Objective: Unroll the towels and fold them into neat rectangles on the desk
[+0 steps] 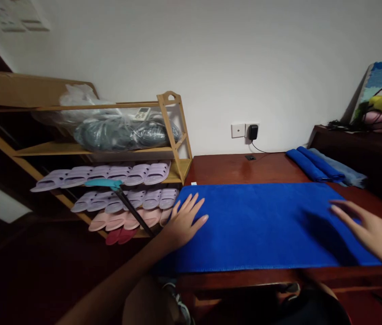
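A blue towel [252,225] lies spread flat over the wooden table, its front edge along the table's near side. On the towel's left end rests my left hand [186,221], fingers spread and palm down. My right hand [363,221] hovers over the right part of the towel, its shadow falling on the cloth. Thumb and fingers of that hand are apart, and nothing shows between them. A small white tag [194,183] sticks out at the towel's far left corner.
Rolled blue towels [309,164] and a grey-blue one [343,169] lie at the back right of the table [225,169]. To the left stands a wooden rack [170,135] with rows of slippers [116,174]. A black plug [253,132] sits in the wall socket.
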A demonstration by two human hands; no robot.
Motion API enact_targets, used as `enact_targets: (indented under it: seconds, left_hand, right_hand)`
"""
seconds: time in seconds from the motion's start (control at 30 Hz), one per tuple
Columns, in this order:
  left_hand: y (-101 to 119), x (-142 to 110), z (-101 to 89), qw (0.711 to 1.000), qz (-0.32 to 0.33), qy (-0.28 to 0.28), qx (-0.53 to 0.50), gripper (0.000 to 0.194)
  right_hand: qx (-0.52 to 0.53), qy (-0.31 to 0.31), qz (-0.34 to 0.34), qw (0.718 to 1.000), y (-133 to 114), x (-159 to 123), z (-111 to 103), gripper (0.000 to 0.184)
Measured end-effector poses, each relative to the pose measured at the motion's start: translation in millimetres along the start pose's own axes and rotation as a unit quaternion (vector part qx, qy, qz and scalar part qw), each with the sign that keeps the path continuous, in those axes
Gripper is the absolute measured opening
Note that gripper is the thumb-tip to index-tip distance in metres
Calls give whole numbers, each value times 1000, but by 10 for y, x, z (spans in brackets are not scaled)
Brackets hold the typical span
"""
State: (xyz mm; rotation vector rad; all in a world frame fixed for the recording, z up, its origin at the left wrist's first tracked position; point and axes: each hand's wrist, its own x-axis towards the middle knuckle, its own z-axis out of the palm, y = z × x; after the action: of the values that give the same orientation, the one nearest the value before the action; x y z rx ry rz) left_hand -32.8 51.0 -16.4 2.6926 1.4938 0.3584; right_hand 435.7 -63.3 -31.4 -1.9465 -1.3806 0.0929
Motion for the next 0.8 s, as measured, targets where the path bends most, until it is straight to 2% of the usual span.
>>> enact_targets:
  seconds: [0.07,0.1,0.17,0.23,0.33,0.4,0.47,0.57,0.67,0.8]
  left_hand:
    - [205,361,-193,998,42,53,-17,49]
    - [327,581,-270,995,66,70,-32,45]
    - [580,1062,-343,990,106,69,-67,35]
    - [819,1524,-278,993,68,14,-94,28]
    - [1100,2030,36,993,33,-34,-105,19]
    - [1224,2210,305,993,15,-51,-107,17]
    - [1296,2296,547,992,6,-64,-109,19]
    - [1323,2352,786,991,3,-80,-111,26]
    - [1299,2414,881,988,-3,-100,-120,33]
    - [1256,2509,889,978,-31,-130,-157,32]
  right_hand:
    - [114,-30,1,993,-333,-579,41,41]
    - [160,-65,7,985,-482,-850,111,39]
    - [246,-72,70,964,-719,-1287,329,40]
    - [308,-87,143,937,-864,-1543,596,45]
    - [379,-137,226,887,-958,-1648,950,58]
    - [410,-143,259,863,-988,-1624,1105,66]
    - [424,-137,276,852,-1015,-1587,1198,68]
    - [437,-126,287,843,-1053,-1553,1273,67]
    - [440,-88,296,843,-1077,-1562,1328,60]
    - [441,-53,266,856,-1087,-1611,1368,50]
